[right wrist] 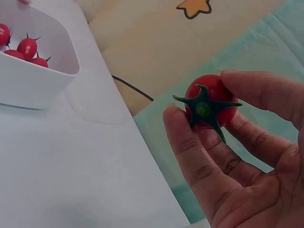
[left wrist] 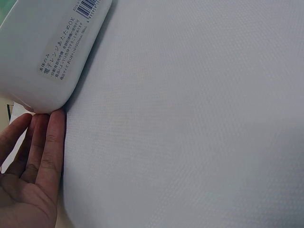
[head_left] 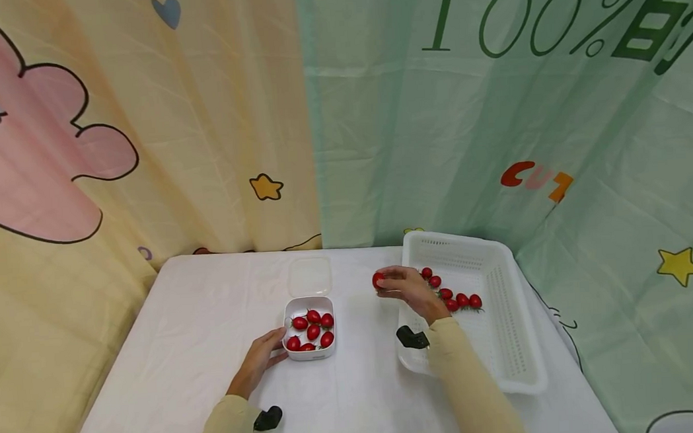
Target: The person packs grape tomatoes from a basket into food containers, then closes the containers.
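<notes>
My right hand (head_left: 407, 289) pinches a red cherry tomato (right wrist: 213, 92) between thumb and fingers, above the table by the left edge of the basket. In the right wrist view its green star-shaped stem end faces the camera. Nearly straight fingers of my left hand (head_left: 264, 357) touch the left side of a small white container (head_left: 312, 356), which also shows with a printed label in the left wrist view. Several cherry tomatoes (head_left: 313, 332) lie inside that container.
A large white perforated basket (head_left: 509, 339) stands on the right, with several more cherry tomatoes (head_left: 462, 300) in it. Behind the small container a translucent lid (head_left: 310, 276) lies flat on the white table (head_left: 358, 401). Printed curtains (head_left: 378, 142) hang behind the table.
</notes>
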Motion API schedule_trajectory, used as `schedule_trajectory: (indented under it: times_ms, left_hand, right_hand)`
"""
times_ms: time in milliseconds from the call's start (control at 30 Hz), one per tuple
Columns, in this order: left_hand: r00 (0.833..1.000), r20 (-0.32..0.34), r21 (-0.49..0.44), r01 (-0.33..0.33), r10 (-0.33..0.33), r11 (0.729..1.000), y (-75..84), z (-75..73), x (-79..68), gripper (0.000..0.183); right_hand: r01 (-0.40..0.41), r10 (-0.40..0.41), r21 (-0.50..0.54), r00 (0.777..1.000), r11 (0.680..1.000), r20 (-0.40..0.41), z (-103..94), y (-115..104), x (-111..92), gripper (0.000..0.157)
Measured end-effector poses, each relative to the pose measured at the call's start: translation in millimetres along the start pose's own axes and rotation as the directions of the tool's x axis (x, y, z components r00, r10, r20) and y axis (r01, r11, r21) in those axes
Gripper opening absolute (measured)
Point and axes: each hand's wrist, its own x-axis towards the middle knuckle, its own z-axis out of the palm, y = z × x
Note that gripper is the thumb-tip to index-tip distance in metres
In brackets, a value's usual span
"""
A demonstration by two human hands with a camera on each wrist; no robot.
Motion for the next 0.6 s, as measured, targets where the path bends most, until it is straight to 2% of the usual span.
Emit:
schedule_trajectory:
  times_ms: [300, 600]
  left_hand:
    - [1.000, -0.004, -0.012, 0.005, -0.005, 1.000, -2.1, -0.2, 0.1, 0.063]
    - [1.000, -0.011, -0.018, 0.003, -0.003, 1.000, -1.2, 0.2, 2.1, 0.061]
  right_hand:
    - [-0.025, 0.033, -0.102, 0.997, 0.995, 0.070, 26.6, 11, 15, 0.031]
    - [-0.088, 0.107, -0.187, 0.990, 0.978, 0.094, 60.5, 23, 24, 0.030]
